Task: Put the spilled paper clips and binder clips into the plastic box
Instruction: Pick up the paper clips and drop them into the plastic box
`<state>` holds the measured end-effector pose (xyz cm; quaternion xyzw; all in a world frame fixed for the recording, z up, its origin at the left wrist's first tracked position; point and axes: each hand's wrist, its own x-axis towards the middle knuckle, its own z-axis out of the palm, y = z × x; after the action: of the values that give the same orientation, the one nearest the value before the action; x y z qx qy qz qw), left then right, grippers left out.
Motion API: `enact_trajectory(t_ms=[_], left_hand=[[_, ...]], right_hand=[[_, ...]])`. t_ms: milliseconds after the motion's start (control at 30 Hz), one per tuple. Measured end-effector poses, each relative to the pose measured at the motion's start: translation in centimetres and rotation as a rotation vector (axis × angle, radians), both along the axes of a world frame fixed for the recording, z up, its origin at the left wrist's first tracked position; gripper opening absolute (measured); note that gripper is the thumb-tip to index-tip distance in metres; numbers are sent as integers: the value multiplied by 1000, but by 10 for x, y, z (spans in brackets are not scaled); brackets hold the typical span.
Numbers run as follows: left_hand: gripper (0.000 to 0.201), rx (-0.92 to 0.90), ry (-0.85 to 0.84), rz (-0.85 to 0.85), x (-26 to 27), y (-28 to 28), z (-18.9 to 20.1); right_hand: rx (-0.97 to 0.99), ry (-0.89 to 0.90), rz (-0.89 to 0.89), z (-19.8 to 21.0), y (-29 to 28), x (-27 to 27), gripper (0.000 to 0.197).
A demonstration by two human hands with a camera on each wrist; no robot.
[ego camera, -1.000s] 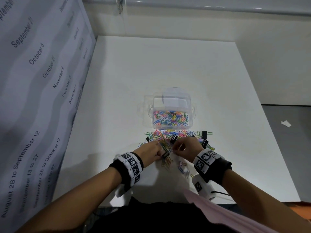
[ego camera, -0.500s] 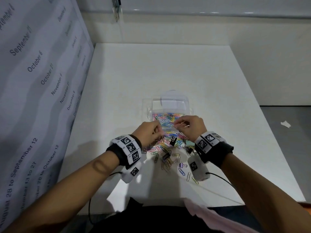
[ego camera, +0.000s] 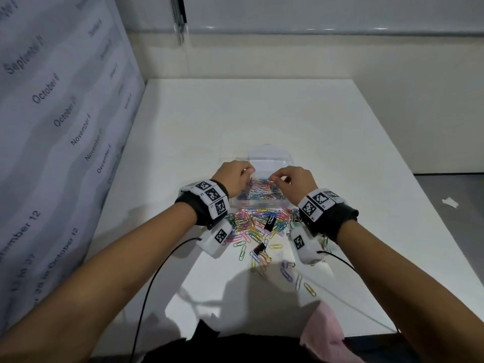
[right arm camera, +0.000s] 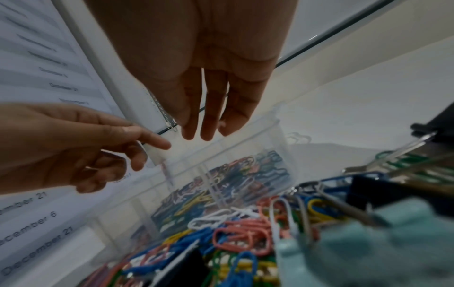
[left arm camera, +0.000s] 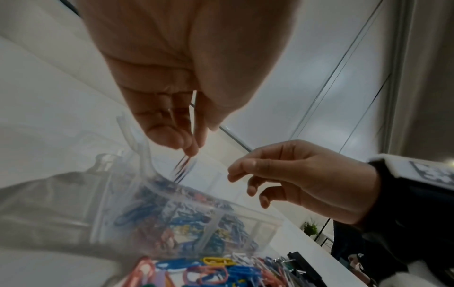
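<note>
The clear plastic box (ego camera: pixel 262 204) stands mid-table, holding many coloured paper clips. Both hands hover over its open top. My left hand (ego camera: pixel 248 172) has its fingertips (left arm camera: pixel 190 148) bunched, and a blurred paper clip (left arm camera: pixel 183 170) sits just under them, apart from the fingers in the right wrist view. My right hand (ego camera: pixel 275 179) holds nothing, its fingers (right arm camera: pixel 200 132) hanging straight down over the box (right arm camera: pixel 245 155). Spilled paper clips (ego camera: pixel 255 224) lie between the box and my wrists, with two black binder clips (ego camera: pixel 269 223) (ego camera: pixel 259 248) among them.
A wall panel (ego camera: pixel 65 113) printed with dates runs along the table's left side. Loose clips (ego camera: pixel 288 275) trail toward the near edge. A pink cloth (ego camera: pixel 322 331) and a wrist cable (ego camera: pixel 146 297) lie by that edge. A teal binder clip (right arm camera: pixel 368 252) sits under my right wrist.
Both hands rose from the spilled pile and moved forward over the box. The right hand's fingers have spread open, and a clip is under the left fingertips.
</note>
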<state>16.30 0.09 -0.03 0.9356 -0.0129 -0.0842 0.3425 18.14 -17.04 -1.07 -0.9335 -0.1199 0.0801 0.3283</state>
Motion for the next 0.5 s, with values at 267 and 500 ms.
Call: enact_trajectory(t_ms=[267,500], left_hand=[[25,87,23,-197,-33,-15,-4],[76,387,-51,-373,-65,-28,-22]], right_hand=[[-66,-41,249,-6,-29,-31,13],[-479,-58,425,-23,-42,-45,61]])
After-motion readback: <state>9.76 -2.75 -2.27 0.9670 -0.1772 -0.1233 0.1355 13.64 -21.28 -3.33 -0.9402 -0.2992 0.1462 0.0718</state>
